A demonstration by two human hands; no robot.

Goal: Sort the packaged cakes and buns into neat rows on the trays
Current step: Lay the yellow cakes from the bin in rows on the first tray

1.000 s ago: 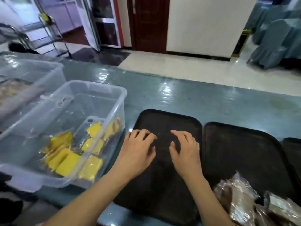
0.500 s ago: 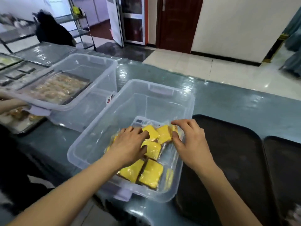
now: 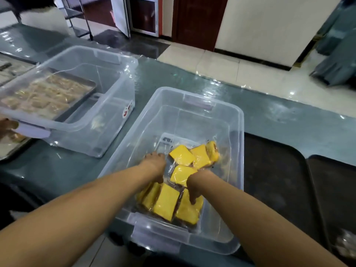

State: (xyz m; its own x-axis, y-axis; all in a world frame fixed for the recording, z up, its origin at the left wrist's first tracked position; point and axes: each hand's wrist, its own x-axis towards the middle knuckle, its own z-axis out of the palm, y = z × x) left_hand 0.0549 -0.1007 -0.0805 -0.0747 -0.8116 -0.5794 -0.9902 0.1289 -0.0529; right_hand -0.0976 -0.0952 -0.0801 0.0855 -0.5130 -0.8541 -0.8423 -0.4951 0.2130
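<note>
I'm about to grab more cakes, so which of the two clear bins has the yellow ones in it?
The nearer clear bin, where both hands reach in, holds the yellow packaged cakes. The farther bin on the left holds none.

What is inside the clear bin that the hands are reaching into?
The clear bin holds wrapped yellow cakes. The left hand and right hand cover some, so the full count is hidden.

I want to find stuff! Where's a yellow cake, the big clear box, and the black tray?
yellow cake (image 3: 166,202), head view, middle of its wrapped top.
clear box (image 3: 198,99), head view, far rim.
black tray (image 3: 273,182), head view, bare surface.
</note>
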